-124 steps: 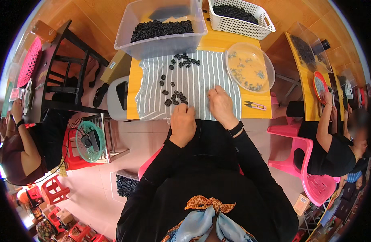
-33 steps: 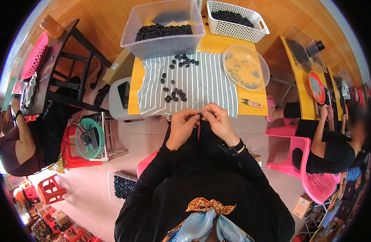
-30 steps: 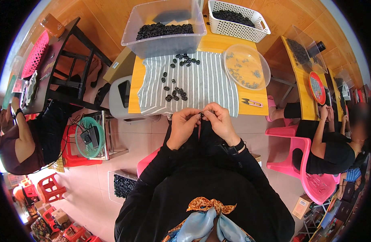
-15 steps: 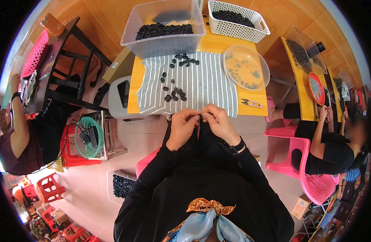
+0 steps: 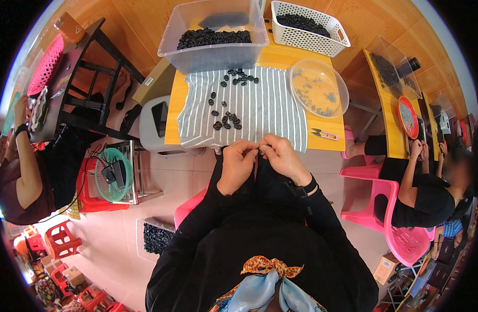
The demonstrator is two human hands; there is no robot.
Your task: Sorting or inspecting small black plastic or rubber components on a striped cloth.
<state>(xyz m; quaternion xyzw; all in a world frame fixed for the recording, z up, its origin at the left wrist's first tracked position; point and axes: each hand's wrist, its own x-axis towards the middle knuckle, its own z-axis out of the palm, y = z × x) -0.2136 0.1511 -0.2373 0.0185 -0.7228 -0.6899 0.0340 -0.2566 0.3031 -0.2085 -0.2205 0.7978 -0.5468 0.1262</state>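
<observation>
Blue-and-orange patterned scarf fabric (image 5: 273, 265) lies knotted at the neck of the seated person, over a black long-sleeved top (image 5: 260, 229). Ahead of it, above the lap and close to the bench's near edge, the left hand (image 5: 238, 165) and the right hand (image 5: 286, 158) meet at their fingertips, thumb and forefinger of each pinched together on a small dark piece (image 5: 259, 151); the fingers hide most of it, so its exact form cannot be told. A black band (image 5: 300, 191) circles the right wrist. Just beyond, a grey cloth with white stripes (image 5: 280, 104) covers the middle of the yellow wooden bench (image 5: 174, 125). On the cloth's left half lie loose black oval pieces (image 5: 217, 126), one group near its front, a few strung out behind, and another group toward the back. To the right, small snips with pink handles (image 5: 328, 136) rest on bare wood. Behind them a round clear plastic tray (image 5: 317, 70) holds scattered small silvery bits (image 5: 330, 97). Farthest back stand a translucent rectangular plastic bin (image 5: 218, 60) and, to its right, a white perforated plastic basket (image 5: 306, 41), both containing heaped black pieces (image 5: 215, 37).
</observation>
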